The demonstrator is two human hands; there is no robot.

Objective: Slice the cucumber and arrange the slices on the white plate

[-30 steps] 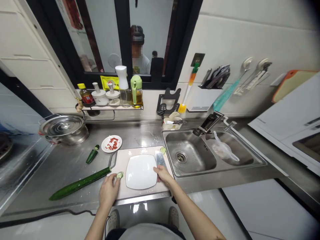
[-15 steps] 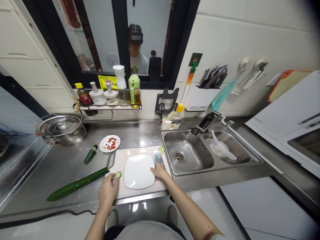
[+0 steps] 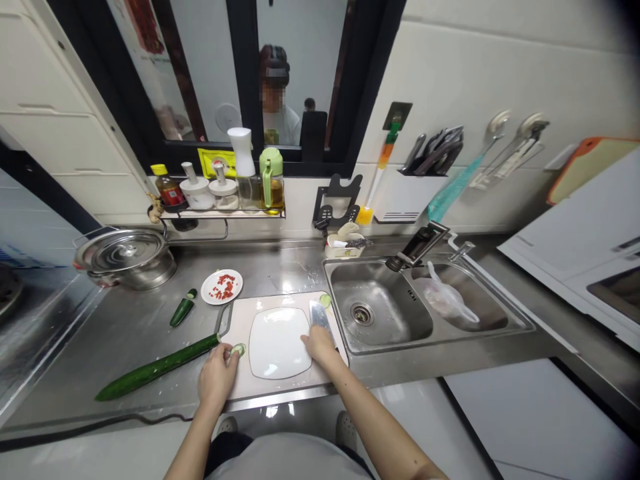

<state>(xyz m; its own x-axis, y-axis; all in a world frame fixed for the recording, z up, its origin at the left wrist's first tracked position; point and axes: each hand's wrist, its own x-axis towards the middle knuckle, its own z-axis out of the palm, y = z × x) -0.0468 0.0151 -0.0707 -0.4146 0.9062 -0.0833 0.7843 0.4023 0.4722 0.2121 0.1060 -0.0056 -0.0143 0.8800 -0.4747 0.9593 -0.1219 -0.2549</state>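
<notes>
My left hand (image 3: 218, 377) is closed, thumb and fingers pinching a few pale cucumber slices (image 3: 240, 349) at the left side of the cutting board (image 3: 287, 392). A white square plate (image 3: 280, 343) lies on the middle of that board. My right hand (image 3: 321, 345) grips the plate's right edge, its thumb on the rim and the other fingers partly hidden. Just beyond this hand, the kitchen knife's blade (image 3: 319, 314) lies on the board. One more cucumber slice (image 3: 325, 301) sits by the board's far right corner. A long cucumber (image 3: 157, 369) rests on the counter, left of my left hand.
A short cucumber piece (image 3: 182, 312) and a small plate with chopped red bits (image 3: 203, 291) are behind the board. A lidded steel pot (image 3: 150, 267) stands at the left. The double sink (image 3: 380, 343) borders the board's right side, with a plastic bag (image 3: 445, 300) in its right basin.
The view has shifted slightly, so the scene sits a little further right. Both hands keep nearly the same places and grips, with the slices still in my left hand.
</notes>
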